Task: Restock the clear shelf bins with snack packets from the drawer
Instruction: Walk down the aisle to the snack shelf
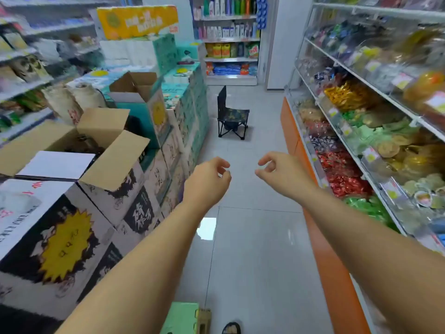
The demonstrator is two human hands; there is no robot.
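Aisle: grey tile floor (pixel 252 237), clear snack bins (pixel 346 131) along the right.
Left hand (pixel 209 179): loosely curled, empty.
Right hand (pixel 280 174): loosely curled, empty.

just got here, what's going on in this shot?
A person stands in a shop aisle, both arms stretched forward. The left hand and right hand hold nothing, fingers loosely curled. The clear shelf bins on their right hold wrapped snacks; the orange cabinet beneath shows no open drawer. Stacked cartons line the left, and a folding chair sits further down. No packet is in hand yet.
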